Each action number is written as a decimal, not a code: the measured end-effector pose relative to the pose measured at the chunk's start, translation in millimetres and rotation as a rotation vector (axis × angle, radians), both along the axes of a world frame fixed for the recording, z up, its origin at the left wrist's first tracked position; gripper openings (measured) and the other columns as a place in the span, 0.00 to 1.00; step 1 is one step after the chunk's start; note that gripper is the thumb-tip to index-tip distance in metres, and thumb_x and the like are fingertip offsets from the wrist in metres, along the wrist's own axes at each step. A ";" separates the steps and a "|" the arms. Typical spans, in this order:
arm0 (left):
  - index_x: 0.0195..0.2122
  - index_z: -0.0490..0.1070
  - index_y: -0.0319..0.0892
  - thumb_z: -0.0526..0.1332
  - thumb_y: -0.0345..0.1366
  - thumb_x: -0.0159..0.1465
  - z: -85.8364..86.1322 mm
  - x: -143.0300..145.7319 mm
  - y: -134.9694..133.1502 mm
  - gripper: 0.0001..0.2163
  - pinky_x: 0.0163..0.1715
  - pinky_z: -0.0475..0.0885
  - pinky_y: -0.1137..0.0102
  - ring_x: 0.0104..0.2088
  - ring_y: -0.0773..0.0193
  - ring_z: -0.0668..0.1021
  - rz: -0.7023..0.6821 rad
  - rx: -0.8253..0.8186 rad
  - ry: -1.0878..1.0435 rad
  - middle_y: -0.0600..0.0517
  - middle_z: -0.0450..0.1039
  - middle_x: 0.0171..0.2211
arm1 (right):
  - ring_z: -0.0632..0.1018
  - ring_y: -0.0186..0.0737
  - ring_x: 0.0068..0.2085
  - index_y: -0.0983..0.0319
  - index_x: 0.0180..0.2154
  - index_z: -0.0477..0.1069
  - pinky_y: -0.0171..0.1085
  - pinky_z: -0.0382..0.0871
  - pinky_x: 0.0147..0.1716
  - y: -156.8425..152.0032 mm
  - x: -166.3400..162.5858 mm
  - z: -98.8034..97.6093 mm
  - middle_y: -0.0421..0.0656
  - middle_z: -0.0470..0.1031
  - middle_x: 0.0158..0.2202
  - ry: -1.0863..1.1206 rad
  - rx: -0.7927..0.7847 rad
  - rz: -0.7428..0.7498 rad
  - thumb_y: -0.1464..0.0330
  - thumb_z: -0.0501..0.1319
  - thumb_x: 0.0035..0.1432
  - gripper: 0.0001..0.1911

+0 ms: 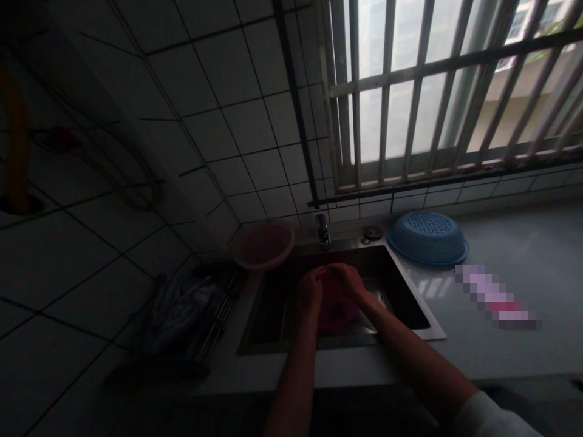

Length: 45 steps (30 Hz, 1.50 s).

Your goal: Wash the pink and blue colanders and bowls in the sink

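Holding the far rim of a pink basin (337,308) with left hand (311,290) and right hand (348,280), inside the sink (410,291), near the faucet (323,230); could slip or tip if wet or raised unevenly.

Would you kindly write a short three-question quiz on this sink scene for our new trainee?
1. Multiple choice: What do the left hand and right hand grip? A) the window bars; B) the bright pink container; C) a grey cloth.
2. True or false: The blue basket lies rim-down on the counter.
3. Fill in: In the picture, the pale pink basin is to the ___ of the faucet.

Key: 1. B; 2. true; 3. left.
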<state>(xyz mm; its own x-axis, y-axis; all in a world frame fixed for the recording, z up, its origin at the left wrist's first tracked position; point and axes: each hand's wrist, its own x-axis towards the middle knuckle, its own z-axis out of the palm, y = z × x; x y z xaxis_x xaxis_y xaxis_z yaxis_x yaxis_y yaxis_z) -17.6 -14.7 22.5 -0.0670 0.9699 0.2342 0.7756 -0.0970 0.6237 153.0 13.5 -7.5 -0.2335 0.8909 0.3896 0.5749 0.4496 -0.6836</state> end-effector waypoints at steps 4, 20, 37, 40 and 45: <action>0.54 0.80 0.50 0.56 0.28 0.70 0.2 -8.3 0.7 0.17 0.56 0.73 0.68 0.52 0.60 0.83 0.217 -0.077 -0.032 0.49 0.82 0.53 | 0.84 0.45 0.50 0.56 0.54 0.81 0.39 0.76 0.53 5.3 12.0 -2.8 0.43 0.84 0.52 0.091 -0.043 -0.124 0.74 0.59 0.64 0.21; 0.55 0.79 0.47 0.57 0.29 0.70 3.4 -10.6 -1.1 0.17 0.53 0.75 0.66 0.52 0.57 0.83 0.302 -0.055 -0.071 0.46 0.82 0.53 | 0.84 0.46 0.49 0.55 0.55 0.80 0.40 0.76 0.53 5.5 16.2 -2.3 0.45 0.84 0.51 0.143 -0.098 -0.205 0.73 0.59 0.63 0.21; 0.49 0.82 0.54 0.59 0.29 0.69 1.9 -2.3 -2.6 0.15 0.57 0.72 0.70 0.52 0.62 0.82 0.079 -0.074 -0.004 0.53 0.83 0.52 | 0.82 0.43 0.54 0.55 0.53 0.81 0.38 0.71 0.59 -3.1 -5.1 1.8 0.42 0.82 0.54 0.009 -0.057 -0.009 0.76 0.58 0.62 0.22; 0.50 0.82 0.53 0.58 0.28 0.69 -1.2 -4.4 -0.9 0.17 0.58 0.72 0.70 0.53 0.63 0.82 0.103 -0.040 -0.015 0.53 0.83 0.53 | 0.82 0.43 0.54 0.56 0.54 0.81 0.38 0.72 0.58 -1.5 1.1 1.6 0.43 0.82 0.54 0.039 -0.055 0.002 0.76 0.57 0.63 0.22; 0.55 0.80 0.49 0.58 0.28 0.69 -2.0 -10.1 0.9 0.18 0.56 0.73 0.68 0.53 0.61 0.82 0.233 -0.034 -0.045 0.49 0.82 0.54 | 0.84 0.46 0.51 0.56 0.56 0.79 0.40 0.75 0.54 2.0 12.9 0.0 0.45 0.83 0.53 0.092 -0.114 -0.160 0.73 0.60 0.63 0.22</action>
